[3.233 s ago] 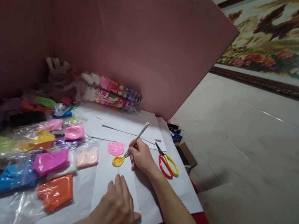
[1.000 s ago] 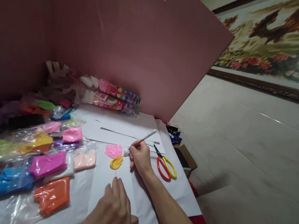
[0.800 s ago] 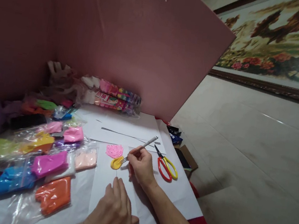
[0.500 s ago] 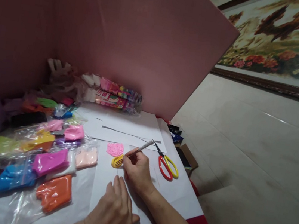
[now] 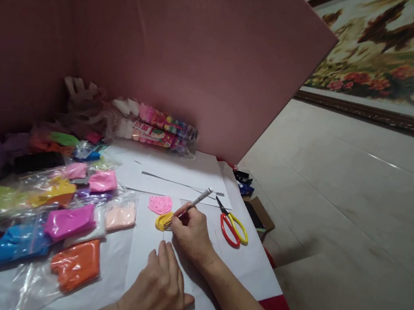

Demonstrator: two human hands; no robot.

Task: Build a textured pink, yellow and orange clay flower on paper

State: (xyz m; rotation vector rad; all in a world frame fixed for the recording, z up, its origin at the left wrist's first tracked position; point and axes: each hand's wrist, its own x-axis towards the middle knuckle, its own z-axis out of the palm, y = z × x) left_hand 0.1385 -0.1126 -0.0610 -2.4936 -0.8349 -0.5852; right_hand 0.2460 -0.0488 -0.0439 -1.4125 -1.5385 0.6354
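The right hand (image 5: pixel 192 234) is grasping a fork (image 5: pixel 200 197) at three o'clock of the yellow clay (image 5: pixel 162 221) lying on white paper (image 5: pixel 139 257). At six o'clock, the left hand (image 5: pixel 160 285) is resting, fingers loosely outstretched.

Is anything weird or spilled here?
One odd thing: the right hand holds a fork, usually for eating, at the soft yellow clay. I see nothing spilled or broken.

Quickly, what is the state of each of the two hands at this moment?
Left hand: open, lying on the paper, holding nothing visible.
Right hand: closed, holding the fork.
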